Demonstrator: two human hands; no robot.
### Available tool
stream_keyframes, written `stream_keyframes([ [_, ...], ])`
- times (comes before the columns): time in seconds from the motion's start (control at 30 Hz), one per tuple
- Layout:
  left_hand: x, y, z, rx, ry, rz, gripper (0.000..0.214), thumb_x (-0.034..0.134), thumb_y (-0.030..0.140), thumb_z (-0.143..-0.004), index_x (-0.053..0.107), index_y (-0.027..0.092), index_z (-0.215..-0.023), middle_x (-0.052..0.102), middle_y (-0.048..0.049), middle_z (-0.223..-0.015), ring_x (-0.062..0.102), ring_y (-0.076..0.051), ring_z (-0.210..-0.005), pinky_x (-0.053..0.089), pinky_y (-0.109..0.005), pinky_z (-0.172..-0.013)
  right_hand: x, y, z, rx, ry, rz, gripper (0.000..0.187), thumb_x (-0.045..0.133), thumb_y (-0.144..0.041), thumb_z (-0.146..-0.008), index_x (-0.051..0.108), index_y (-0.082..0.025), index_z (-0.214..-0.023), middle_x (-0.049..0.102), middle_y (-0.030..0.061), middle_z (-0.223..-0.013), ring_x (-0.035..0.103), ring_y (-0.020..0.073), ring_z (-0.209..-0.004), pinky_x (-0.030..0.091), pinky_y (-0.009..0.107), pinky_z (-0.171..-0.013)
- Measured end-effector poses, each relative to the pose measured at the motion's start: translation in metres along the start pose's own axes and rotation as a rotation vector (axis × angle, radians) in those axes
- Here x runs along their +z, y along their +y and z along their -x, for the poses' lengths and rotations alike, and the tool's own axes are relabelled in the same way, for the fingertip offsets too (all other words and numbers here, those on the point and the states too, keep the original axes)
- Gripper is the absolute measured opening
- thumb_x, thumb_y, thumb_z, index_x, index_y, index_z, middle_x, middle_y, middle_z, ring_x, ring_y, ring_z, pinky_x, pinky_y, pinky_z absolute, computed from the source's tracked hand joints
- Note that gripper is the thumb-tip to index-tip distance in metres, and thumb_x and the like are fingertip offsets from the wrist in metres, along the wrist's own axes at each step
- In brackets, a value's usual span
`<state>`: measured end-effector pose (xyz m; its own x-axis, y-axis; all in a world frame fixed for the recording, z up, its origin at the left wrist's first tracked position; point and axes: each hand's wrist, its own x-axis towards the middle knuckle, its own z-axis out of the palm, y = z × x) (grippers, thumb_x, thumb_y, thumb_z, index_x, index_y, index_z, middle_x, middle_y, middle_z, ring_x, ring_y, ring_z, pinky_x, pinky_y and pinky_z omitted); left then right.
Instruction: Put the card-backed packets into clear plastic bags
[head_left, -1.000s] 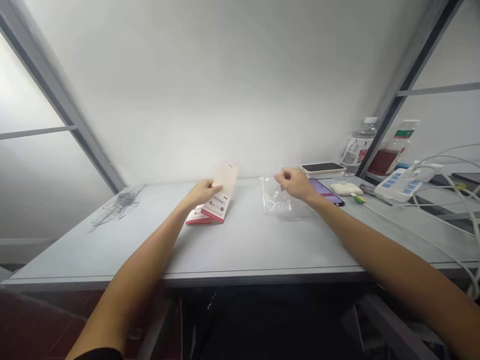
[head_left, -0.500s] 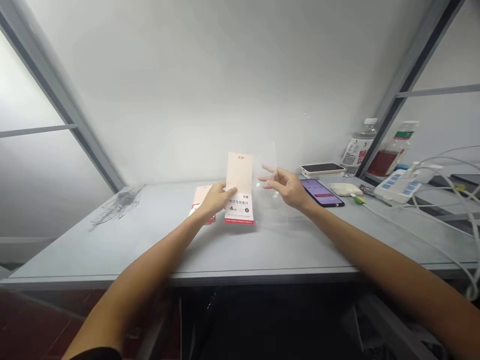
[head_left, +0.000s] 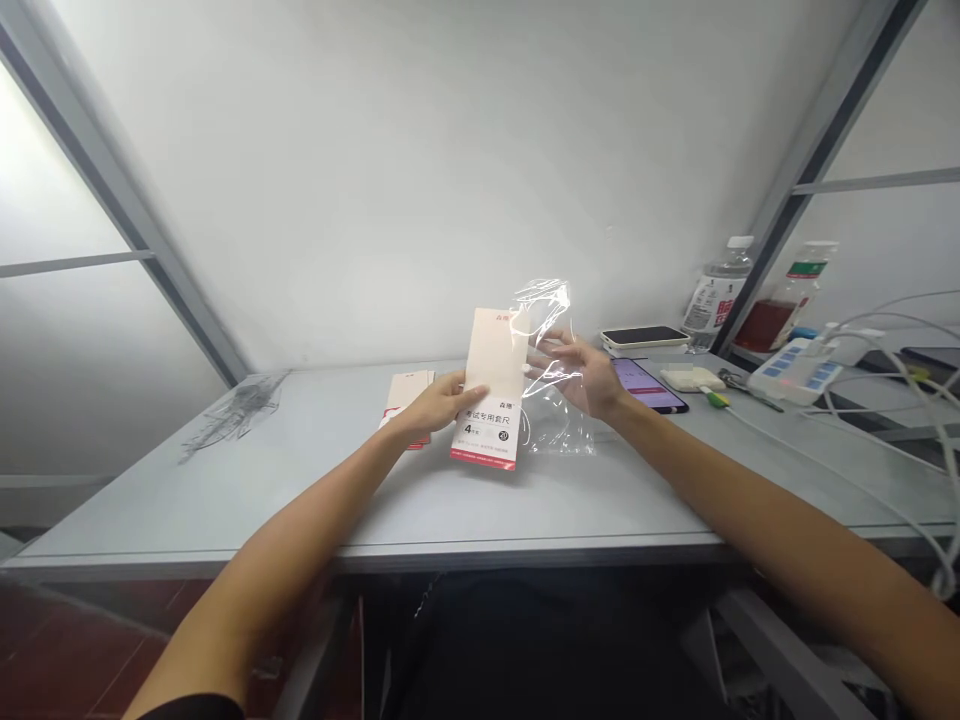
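My left hand is closed on a tall pinkish-white card, thumb in front. Dark print covers the card's lower part above a red bottom strip. Against its right side stands a clear, glossy plastic bag, overlapping the card's upper right edge. Behind or inside the bag, which I cannot tell, my right hand has its fingers stretched out and apart. Similar cards lie on the desk just beyond my left wrist.
Crumpled clear plastic with dark markings lies at the desk's left. On the right are a lit phone, another phone, a white block, a power strip, loose cables and two bottles.
The card has shifted slightly right and tilted, coming against the plastic bag. My right hand has moved a little right, and the bag now shows more plainly with bright creases.
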<state>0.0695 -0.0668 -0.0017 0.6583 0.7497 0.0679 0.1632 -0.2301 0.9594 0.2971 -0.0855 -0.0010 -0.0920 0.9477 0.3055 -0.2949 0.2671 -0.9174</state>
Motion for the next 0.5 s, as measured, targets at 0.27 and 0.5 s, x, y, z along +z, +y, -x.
stream_keyframes([
  [0.27,0.0016,-0.0098,-0.0098,0.051,0.269,-0.061,0.048,0.054,0.054,-0.076,0.051,0.017,-0.107,0.067,-0.0081,-0.089,0.065,-0.019,-0.073,0.051,-0.029,-0.059,0.0017,0.0008,-0.0004,0.240,-0.124,-0.048,0.031,0.036,-0.030,-0.087,0.054,-0.018,-0.109,0.066,0.0100,-0.100,0.067,0.0222,-0.082,0.052,0.041,-0.079],
  [0.5,0.0004,-0.0045,-0.0054,0.137,0.519,-0.399,0.032,0.046,0.052,-0.081,0.047,0.020,-0.085,0.057,0.0026,-0.060,0.053,-0.010,-0.051,0.035,-0.020,-0.044,0.0046,0.0055,0.0019,0.317,-0.144,-0.078,0.031,0.031,-0.033,-0.092,0.056,-0.017,-0.102,0.068,0.0110,-0.092,0.068,0.0233,-0.082,0.052,0.041,-0.079],
])
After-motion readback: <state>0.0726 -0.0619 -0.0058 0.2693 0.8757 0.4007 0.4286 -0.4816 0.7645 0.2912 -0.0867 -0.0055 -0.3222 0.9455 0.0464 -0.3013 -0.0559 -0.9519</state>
